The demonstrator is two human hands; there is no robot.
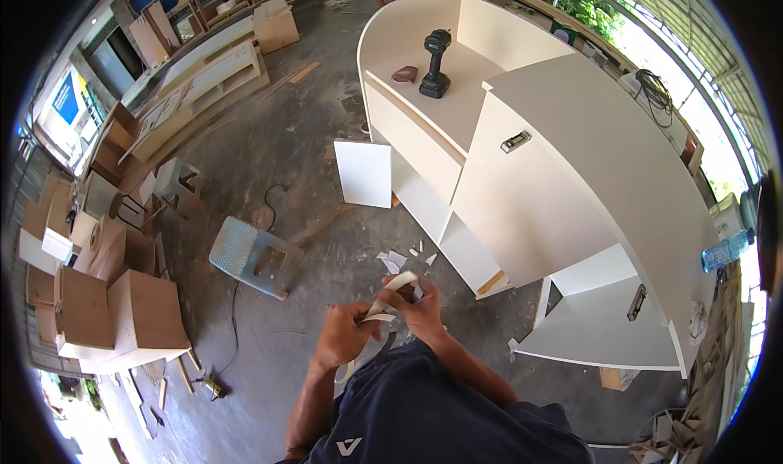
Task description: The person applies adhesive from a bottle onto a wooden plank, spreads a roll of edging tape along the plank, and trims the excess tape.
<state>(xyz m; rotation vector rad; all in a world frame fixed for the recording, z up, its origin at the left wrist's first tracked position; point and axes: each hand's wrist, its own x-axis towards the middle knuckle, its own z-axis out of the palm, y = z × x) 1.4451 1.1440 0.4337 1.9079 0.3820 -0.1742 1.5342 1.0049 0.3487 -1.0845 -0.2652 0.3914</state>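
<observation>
Both hands grip a pale edging strip (390, 294): right hand (422, 307) pinching its upper end, left hand (342, 333) closed lower down. The strip runs diagonally between them, before the white cabinet (563, 178).

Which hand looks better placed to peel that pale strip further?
Probably the right hand: its fingers pinch the raised free end of the pale strip, nearer the white cabinet. The left hand holds the lower part, steadying it.
</observation>
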